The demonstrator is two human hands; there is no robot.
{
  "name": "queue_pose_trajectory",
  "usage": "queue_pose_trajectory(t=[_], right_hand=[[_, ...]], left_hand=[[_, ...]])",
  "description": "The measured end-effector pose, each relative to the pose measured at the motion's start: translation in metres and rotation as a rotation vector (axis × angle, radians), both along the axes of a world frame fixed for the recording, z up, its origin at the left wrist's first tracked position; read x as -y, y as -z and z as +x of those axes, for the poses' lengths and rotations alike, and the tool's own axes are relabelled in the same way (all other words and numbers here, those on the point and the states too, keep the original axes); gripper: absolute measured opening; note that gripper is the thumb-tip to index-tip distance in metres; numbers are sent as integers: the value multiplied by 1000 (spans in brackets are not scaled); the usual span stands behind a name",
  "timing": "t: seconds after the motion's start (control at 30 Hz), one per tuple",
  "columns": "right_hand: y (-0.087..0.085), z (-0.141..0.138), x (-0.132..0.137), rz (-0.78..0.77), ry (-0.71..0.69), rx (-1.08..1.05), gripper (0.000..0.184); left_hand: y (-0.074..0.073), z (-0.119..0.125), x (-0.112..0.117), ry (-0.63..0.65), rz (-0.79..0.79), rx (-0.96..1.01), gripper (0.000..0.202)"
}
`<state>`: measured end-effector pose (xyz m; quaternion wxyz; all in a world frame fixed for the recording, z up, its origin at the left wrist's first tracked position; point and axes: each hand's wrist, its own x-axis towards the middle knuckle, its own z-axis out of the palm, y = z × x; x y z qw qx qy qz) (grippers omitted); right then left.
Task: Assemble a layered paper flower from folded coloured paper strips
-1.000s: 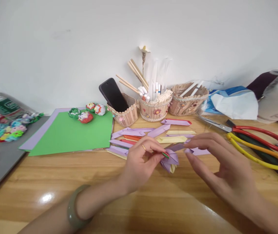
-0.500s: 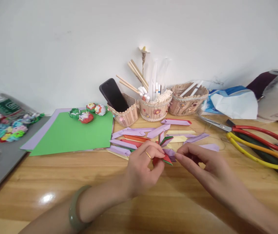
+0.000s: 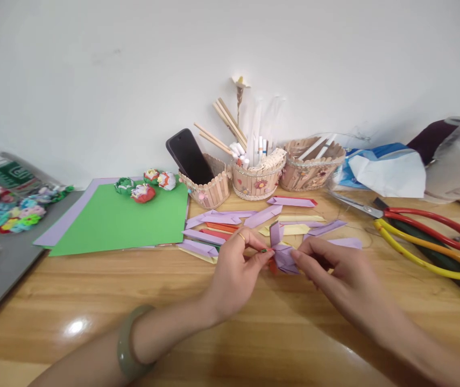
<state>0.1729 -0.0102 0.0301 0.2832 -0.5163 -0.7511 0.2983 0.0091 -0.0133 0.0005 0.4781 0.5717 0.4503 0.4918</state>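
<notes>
Between my two hands, above the front of the table, is a small folded-paper piece [image 3: 284,258], mostly purple, with a bit of red-orange and green by my left fingertips. My left hand [image 3: 240,271] pinches its left side between thumb and fingers. My right hand [image 3: 330,266] is closed on its right edge with thumb and forefinger. One purple flap stands up at the top of the piece. Just behind lie several folded paper strips [image 3: 264,215] in purple, red and yellow, partly hidden by my hands.
At the left lies green paper [image 3: 125,226] with small paper balls [image 3: 142,193] on it. Behind stand wooden-stick baskets [image 3: 209,191], one holding a phone [image 3: 189,156]. Large scissors [image 3: 427,236] with red and yellow handles rest at the right, near a tissue pack [image 3: 387,166].
The paper piece has been turned, so its purple side now faces me and the red and green petals are mostly out of sight. My left fingers have shifted their pinch.
</notes>
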Motion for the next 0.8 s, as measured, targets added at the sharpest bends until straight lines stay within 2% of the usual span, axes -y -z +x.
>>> queue_pose_trajectory(t=[0.23, 0.33, 0.43, 0.57, 0.7, 0.8], right_hand=[[5, 0, 1, 81, 3, 56, 30], [4, 0, 1, 105, 4, 85, 31], [1, 2, 2, 102, -12, 85, 32], [-4, 8, 1, 109, 60, -22, 32], [-5, 12, -7, 193, 164, -95, 15], [-4, 11, -11, 92, 83, -105, 18]], left_hand=[[-1, 2, -1, -35, -120, 94, 14], [0, 1, -2, -67, -98, 100, 14], [1, 0, -5, -35, -101, 162, 14], [1, -1, -10, 35, -272, 378, 21], [-1, -1, -11, 100, -420, 499, 28], [-3, 0, -10, 147, -495, 525, 29]])
